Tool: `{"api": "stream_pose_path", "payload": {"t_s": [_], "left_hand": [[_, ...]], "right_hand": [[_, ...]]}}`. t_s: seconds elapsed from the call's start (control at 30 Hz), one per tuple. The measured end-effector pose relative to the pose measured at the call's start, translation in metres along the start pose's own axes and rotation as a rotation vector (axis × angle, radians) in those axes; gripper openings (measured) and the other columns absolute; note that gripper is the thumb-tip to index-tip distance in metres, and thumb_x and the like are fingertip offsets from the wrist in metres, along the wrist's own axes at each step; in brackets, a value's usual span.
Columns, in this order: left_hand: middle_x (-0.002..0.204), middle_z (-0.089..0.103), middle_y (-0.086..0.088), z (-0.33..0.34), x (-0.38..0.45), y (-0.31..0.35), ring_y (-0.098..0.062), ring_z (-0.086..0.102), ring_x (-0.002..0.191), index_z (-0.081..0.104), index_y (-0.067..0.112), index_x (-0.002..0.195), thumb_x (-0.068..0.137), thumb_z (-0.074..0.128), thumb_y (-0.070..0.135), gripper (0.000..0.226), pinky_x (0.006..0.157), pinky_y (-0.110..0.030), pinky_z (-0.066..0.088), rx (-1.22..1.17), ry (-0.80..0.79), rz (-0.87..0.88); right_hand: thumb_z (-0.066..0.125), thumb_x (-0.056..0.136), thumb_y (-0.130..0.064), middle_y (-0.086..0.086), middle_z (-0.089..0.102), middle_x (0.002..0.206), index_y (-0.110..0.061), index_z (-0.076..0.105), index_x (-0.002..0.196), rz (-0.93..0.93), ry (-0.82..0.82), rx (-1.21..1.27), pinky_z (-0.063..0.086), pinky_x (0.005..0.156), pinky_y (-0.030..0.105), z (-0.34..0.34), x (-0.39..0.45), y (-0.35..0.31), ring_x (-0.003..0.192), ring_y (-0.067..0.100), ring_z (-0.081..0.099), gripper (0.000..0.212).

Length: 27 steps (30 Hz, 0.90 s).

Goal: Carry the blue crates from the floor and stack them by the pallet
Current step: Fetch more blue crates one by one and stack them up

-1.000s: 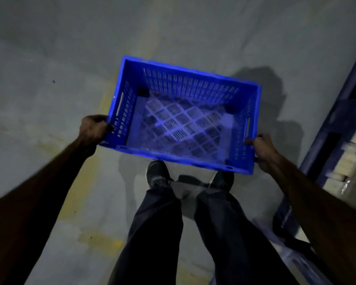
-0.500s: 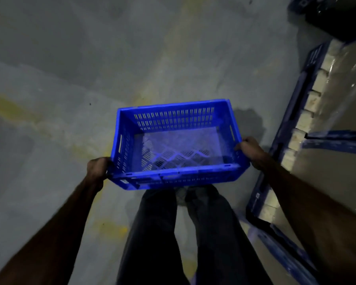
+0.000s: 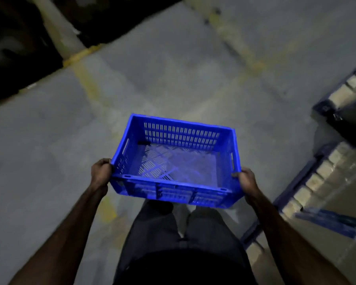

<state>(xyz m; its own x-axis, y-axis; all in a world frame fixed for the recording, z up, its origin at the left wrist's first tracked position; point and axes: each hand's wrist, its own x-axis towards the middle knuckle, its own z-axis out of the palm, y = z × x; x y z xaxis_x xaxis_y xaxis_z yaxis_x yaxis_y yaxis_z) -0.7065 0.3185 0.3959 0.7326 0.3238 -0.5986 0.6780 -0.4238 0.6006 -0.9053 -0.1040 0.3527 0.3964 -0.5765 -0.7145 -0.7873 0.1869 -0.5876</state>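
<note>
Blue crate (image 3: 174, 161): slotted walls, lattice floor, empty, open side up, roughly level, held off the ground at centre frame. Blue-framed pallet (image 3: 296, 182) with pale blocks sat at right edge, lower right.

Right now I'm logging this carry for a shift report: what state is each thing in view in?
Blue slotted plastic crate: empty, upright, carried off the floor.
Left hand: grips the crate's left end.
Right hand: grips the crate's right end.
Blue wooden pallet: on the floor at right, loaded with wrapped goods.
Grey concrete floor: yellow painted lines, worn.
</note>
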Motion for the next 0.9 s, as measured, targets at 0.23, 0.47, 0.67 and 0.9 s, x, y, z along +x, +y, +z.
{"api": "stream_pose_path", "payload": {"t_s": [0.23,0.47,0.67,0.9], "left_hand": [[0.073,0.057,-0.005,-0.066,-0.110,-0.084,-0.022,0.047,0.066,0.063,0.017,0.074,0.075,0.049,-0.007,0.028,0.058,-0.033,0.036,-0.386,0.191,-0.190],[0.069,0.063,0.001,-0.125,-0.183,-0.160,-0.018,0.052,0.065,0.068,0.015,0.088,0.079,0.052,-0.004,0.027,0.059,-0.031,0.040,-0.704,0.372,-0.269],[0.068,0.065,-0.001,-0.192,-0.210,-0.236,-0.022,0.058,0.068,0.068,0.015,0.078,0.079,0.056,0.001,0.019,0.058,-0.029,0.045,-0.913,0.544,-0.296],[0.075,0.063,-0.004,-0.274,-0.242,-0.349,-0.018,0.057,0.060,0.064,0.017,0.078,0.077,0.057,-0.002,0.021,0.037,-0.014,0.041,-1.115,0.694,-0.356]], "right_hand": [[0.064,0.080,0.000,0.018,0.070,0.097,0.000,0.063,0.106,-0.155,-0.178,-0.112,0.054,0.071,0.039,0.008,-0.032,-0.030,0.079,0.028,0.064,0.026],[0.064,0.084,-0.001,0.014,0.071,0.099,-0.003,0.065,0.106,-0.339,-0.380,-0.250,0.049,0.063,0.032,0.066,-0.087,-0.070,0.075,0.024,0.065,0.022],[0.061,0.087,-0.005,0.014,0.069,0.098,-0.002,0.063,0.109,-0.445,-0.511,-0.374,0.048,0.061,0.032,0.163,-0.162,-0.083,0.074,0.023,0.063,0.023],[0.060,0.084,-0.003,0.021,0.069,0.102,-0.001,0.062,0.111,-0.573,-0.604,-0.561,0.048,0.058,0.032,0.296,-0.261,-0.058,0.075,0.027,0.062,0.026]]}}
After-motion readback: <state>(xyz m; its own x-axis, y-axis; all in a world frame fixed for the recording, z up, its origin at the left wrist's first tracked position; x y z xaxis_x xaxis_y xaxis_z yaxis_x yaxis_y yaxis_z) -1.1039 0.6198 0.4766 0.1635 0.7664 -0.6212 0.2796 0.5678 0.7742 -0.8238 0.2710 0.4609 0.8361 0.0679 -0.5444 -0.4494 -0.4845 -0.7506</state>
